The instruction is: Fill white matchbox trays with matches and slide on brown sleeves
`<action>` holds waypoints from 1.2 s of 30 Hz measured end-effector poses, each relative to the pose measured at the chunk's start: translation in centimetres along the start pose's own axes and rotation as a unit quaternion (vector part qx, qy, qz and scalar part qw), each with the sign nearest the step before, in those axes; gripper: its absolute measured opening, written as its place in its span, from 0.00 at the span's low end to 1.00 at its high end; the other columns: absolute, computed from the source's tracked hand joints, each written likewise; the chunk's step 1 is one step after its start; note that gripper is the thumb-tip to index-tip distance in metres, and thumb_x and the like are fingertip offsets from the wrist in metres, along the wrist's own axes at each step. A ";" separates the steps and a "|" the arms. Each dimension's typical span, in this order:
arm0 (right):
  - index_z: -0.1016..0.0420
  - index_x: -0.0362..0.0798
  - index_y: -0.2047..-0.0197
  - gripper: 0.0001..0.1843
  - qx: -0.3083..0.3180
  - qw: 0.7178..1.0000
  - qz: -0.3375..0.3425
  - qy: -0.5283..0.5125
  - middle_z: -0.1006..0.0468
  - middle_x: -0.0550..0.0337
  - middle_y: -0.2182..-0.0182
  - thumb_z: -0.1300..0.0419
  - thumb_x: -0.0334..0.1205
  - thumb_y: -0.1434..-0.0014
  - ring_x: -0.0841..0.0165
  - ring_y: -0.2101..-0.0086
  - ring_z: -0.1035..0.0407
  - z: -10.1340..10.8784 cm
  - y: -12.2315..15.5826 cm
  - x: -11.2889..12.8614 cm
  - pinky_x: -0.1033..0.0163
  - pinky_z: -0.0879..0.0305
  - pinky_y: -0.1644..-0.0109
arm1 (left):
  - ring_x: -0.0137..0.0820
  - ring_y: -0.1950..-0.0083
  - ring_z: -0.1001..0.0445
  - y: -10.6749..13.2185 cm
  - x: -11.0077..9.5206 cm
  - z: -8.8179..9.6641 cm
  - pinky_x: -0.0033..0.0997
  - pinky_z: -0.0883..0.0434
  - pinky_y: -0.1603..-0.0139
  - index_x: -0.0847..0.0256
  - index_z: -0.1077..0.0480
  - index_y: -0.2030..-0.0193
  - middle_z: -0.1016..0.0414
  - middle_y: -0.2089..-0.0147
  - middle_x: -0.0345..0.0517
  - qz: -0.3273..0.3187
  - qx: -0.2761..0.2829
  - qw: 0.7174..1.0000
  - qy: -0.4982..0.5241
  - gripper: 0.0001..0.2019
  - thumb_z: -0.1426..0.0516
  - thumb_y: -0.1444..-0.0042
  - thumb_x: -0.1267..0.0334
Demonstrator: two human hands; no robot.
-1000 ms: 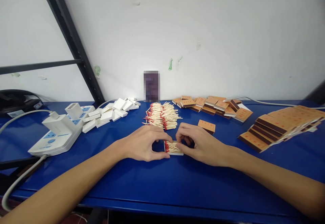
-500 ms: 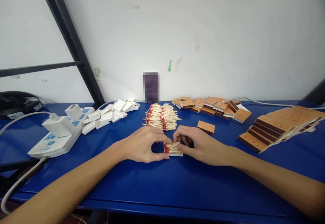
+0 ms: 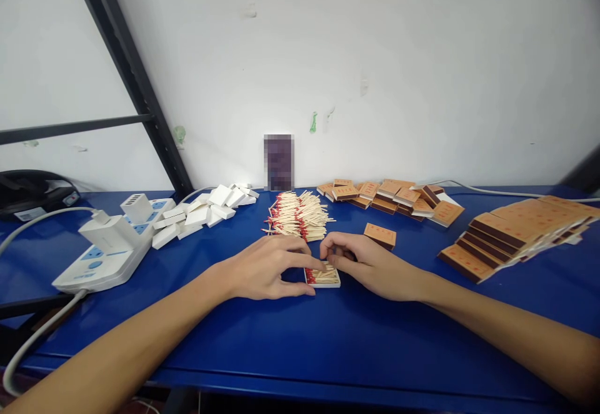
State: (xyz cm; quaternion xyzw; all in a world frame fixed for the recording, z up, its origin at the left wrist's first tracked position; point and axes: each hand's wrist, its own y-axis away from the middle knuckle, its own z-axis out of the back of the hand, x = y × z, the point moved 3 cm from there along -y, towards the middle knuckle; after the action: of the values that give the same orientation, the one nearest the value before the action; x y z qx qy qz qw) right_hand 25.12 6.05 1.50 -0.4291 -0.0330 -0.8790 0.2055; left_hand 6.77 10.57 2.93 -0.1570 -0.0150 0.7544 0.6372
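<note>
A small white matchbox tray [image 3: 324, 278] filled with red-tipped matches lies on the blue table [image 3: 300, 339] between my hands. My left hand [image 3: 265, 269] grips the tray's left end, forefinger stretched over the matches and thumb under the front edge. My right hand [image 3: 363, 262] rests on the tray's right end, its fingertips pressed down on the matches. Just behind the hands lies a loose heap of matches [image 3: 297, 214]. A single orange matchbox sleeve [image 3: 380, 235] sits beside my right hand.
White inner trays [image 3: 201, 211] are piled at the back left beside a white power strip [image 3: 110, 245] with a charger and cable. Orange sleeves [image 3: 391, 194] are heaped at the back; filled boxes [image 3: 510, 229] are stacked in rows at the right. A black shelf frame [image 3: 135, 82] leans against the wall.
My left forefinger has stretched out over the matches and the right fingers have flattened onto them, pressing the matches level in the tray. The tray stays in place.
</note>
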 end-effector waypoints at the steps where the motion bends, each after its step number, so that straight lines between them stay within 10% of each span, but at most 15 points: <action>1: 0.32 0.48 0.61 0.06 0.000 1.000 0.000 -0.002 0.37 0.67 0.76 0.50 0.37 0.34 0.72 0.75 0.43 0.0 0.0 0.0 0.66 0.45 0.71 | 0.34 0.56 0.27 0.0 0.0 0.0 0.32 0.32 0.54 0.56 0.28 0.46 0.27 0.54 0.47 -0.002 0.001 1.000 0.001 0.17 0.42 0.39 0.53; 36: 0.30 0.48 0.63 0.03 -0.008 0.998 0.042 0.053 0.32 0.65 0.72 0.45 0.33 0.39 0.73 0.74 0.40 -0.1 0.1 0.2 0.67 0.42 0.71 | 0.34 0.57 0.28 -0.1 -0.3 -0.3 0.31 0.32 0.54 0.62 0.28 0.57 0.27 0.58 0.47 -0.019 -0.007 1.000 -0.014 0.15 0.42 0.39 0.51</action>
State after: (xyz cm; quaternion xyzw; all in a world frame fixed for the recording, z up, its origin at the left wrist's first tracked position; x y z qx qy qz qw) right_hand 24.92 5.83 1.58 -0.3850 0.0031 -0.8910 0.2407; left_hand 7.00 10.20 2.74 -0.1506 -0.0315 0.7438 0.6504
